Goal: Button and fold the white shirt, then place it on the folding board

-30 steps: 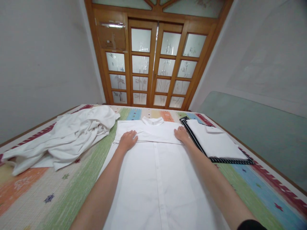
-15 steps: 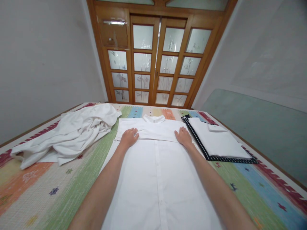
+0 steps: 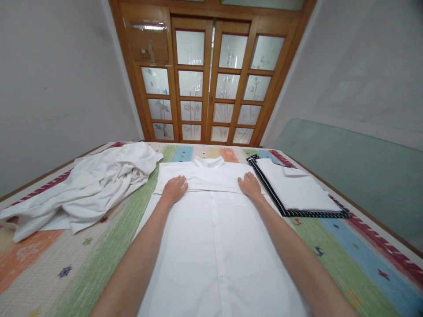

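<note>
A white button-front shirt (image 3: 191, 246) lies spread out before me, its collar at the far end and its button placket running toward me. Its sleeves are folded across the chest in a flat band below the collar. My left hand (image 3: 175, 188) rests palm down on the left part of this band, fingers stretched forward. On the right part lies my right hand (image 3: 250, 185), also palm down, thumb apart from the fingers. Neither hand grips anything that I can see. The shirt's near end runs out of view at the bottom.
Left of the shirt lies a crumpled white garment (image 3: 99, 185). To the right is a stack with a folded white garment (image 3: 297, 191) on a black striped one (image 3: 307, 214). A patterned, striped cloth (image 3: 109, 259) lies beneath everything. Wooden glazed doors (image 3: 208, 83) stand beyond.
The view has shifted slightly, so the scene sits a little farther left. Both hands stay on the folded band of the shirt, with no clear movement over it.
</note>
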Available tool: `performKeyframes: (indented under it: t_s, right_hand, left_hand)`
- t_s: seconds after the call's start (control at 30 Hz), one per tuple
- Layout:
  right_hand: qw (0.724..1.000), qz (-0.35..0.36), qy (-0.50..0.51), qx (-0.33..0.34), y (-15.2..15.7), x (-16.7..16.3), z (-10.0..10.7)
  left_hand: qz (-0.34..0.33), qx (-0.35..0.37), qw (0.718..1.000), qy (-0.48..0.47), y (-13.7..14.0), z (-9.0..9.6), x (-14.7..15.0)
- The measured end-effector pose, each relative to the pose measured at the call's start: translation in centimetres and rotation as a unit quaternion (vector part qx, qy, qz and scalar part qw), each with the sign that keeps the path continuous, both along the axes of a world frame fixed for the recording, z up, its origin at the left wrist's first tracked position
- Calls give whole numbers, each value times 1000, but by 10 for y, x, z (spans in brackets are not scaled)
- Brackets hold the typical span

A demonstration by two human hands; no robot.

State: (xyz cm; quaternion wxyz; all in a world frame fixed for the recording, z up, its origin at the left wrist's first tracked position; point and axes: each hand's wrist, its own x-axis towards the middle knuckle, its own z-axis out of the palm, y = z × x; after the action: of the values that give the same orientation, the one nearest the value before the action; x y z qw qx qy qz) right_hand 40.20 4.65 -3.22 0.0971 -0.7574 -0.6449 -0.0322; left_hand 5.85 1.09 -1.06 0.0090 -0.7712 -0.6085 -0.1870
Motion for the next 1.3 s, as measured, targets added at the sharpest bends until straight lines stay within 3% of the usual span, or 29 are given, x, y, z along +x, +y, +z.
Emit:
performKeyframes:
  t_s: [0.93,1.3]
  right_hand:
    - [1000,0,2,-7,-6,-6,10]
    - [1000,-7,-16,6,-7,-7,10]
  left_hand:
    - [4,-7,1000,19,0,1,0]
    - [40,19,999,14,3,-2,-1]
